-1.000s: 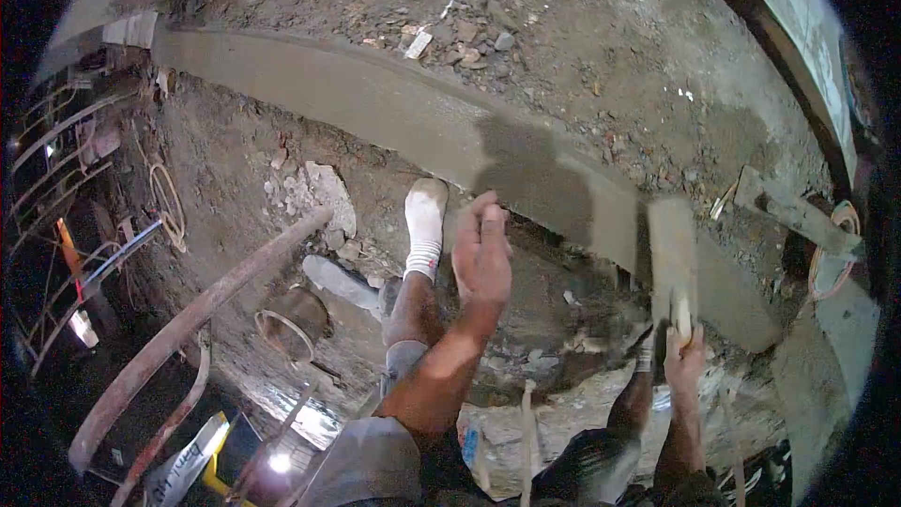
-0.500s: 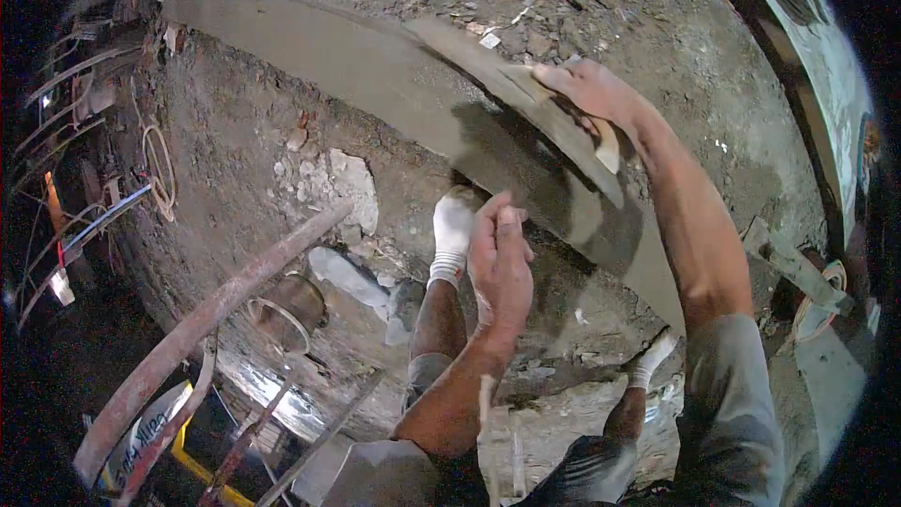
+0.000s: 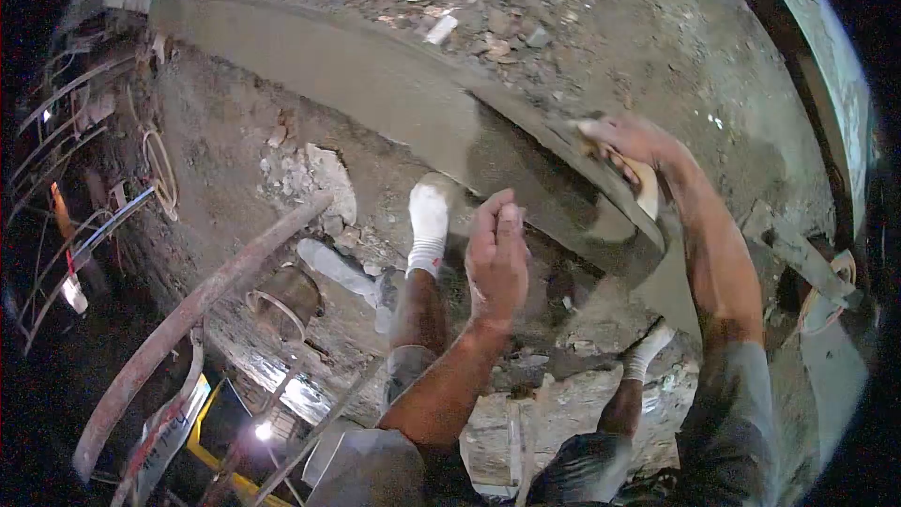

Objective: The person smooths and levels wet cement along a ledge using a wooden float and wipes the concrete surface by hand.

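In the head view my right hand (image 3: 643, 145) is closed round the pale curved handle (image 3: 646, 190) of a long plastering float. The float's long, mortar-coated blade (image 3: 563, 152) is tilted along the far side of a smooth grey band of wet mortar (image 3: 319, 61). Beneath the blade a dark shadow falls on the mortar. My left hand (image 3: 497, 258) is raised near the band's close edge, fingers stretched out and holding nothing.
Two feet in white socks (image 3: 429, 221) stand at the band's near side. A rusty pole (image 3: 202, 314) slants across the left, beside a bucket (image 3: 284, 302). Rubble (image 3: 511, 33) lies beyond the band. Bent rods and cables crowd the far left.
My right hand and the float have moved right and slightly down along the mortar band. My left hand stays nearly in place. The view has shifted a little.
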`<state>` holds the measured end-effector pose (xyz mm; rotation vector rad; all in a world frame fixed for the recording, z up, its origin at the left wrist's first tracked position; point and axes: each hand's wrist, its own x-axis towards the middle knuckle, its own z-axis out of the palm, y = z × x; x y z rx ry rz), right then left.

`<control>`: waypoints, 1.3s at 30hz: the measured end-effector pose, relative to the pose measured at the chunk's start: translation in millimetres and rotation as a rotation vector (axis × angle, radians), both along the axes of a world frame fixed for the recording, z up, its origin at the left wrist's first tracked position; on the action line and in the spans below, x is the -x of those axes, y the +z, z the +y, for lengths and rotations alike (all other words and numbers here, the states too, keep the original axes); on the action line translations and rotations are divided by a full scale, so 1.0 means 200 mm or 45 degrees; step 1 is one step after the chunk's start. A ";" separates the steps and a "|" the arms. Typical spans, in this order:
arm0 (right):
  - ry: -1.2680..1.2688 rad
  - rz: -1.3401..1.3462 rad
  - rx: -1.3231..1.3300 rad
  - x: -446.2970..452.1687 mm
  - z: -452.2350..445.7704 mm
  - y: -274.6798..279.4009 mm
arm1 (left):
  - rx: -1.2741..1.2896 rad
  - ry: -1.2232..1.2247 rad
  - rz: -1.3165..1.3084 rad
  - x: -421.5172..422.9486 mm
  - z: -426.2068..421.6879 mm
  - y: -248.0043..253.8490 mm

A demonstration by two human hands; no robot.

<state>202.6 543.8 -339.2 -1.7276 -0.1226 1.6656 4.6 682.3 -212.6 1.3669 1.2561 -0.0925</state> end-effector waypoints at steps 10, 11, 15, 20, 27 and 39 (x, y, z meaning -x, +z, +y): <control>0.000 0.119 0.797 0.28 -1.53 0.48 | -0.103 -0.339 0.153 0.06 -0.21 -0.09; -0.006 0.119 0.819 0.27 -1.58 0.48 | -0.213 -0.493 0.110 0.05 -0.25 -0.08; 0.216 -0.315 0.426 0.22 -1.52 0.23 | 0.014 -0.348 0.067 0.07 -0.44 -0.07; 0.269 0.130 0.280 0.05 -1.14 0.09 | -0.085 -0.582 0.201 0.17 -0.63 -0.21; 0.623 -0.308 0.049 0.19 -1.64 -0.09 | -0.244 -0.780 0.095 0.41 -0.94 -0.42; 0.303 0.191 0.940 0.58 -3.28 0.61 | 0.016 -0.956 0.126 0.52 -1.51 -0.26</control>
